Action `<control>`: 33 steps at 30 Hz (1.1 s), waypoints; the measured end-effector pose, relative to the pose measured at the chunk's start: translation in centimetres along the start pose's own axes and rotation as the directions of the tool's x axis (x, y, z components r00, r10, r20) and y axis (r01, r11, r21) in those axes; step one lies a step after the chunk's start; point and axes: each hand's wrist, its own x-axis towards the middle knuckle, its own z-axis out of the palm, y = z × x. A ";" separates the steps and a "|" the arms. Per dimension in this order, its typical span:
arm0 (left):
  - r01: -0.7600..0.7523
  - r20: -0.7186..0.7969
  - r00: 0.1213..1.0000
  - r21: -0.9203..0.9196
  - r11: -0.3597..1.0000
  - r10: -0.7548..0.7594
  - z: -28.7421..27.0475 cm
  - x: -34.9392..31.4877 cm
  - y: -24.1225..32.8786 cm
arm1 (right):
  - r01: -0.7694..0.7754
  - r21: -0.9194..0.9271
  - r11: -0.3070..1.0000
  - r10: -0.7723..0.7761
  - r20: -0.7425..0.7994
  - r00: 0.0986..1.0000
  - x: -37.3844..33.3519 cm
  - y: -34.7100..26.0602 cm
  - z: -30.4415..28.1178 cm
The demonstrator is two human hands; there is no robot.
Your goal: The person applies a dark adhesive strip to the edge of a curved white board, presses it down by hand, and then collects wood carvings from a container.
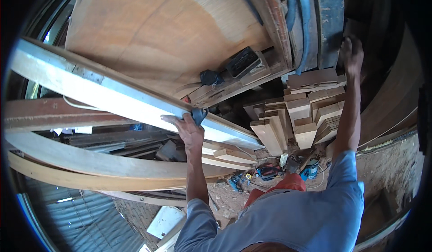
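My left hand (190,132) is at a long pale board (148,111) that runs slantwise across the left. Its fingers are closed around a small dark rounded thing (199,115) at the board's edge, one finger stretched along the pale face. What kind of thing it is I cannot make out. Far out to the right, my right hand (352,54) is raised beside a worn blue-grey plank (330,24). Its fingers look curled in the shadow, and anything inside them is hidden.
Several cut wood blocks (299,110) stand stacked between my arms. A broad plywood sheet (166,31) carries a black open box (243,62) near its edge. Power tools and cords (268,172) lie on the ground by my feet. Curved boards (112,162) stretch out at left.
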 end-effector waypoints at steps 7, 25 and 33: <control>0.012 0.098 0.995 -0.013 1.000 -0.011 -1.5 0.1 -0.3 | -0.002 0.292 0.956 -0.170 0.561 0.810 -18.9 -3.6 4.1; 0.575 0.660 0.751 -0.645 -0.503 0.012 -0.4 -18.3 1.9 | -0.062 0.457 0.888 -0.446 0.885 0.137 -42.1 -22.3 -1.9; 0.460 0.635 0.744 -0.714 -0.528 -0.209 -3.0 -20.9 1.4 | -0.121 0.404 0.907 -0.391 0.913 0.113 -44.5 -23.9 -4.6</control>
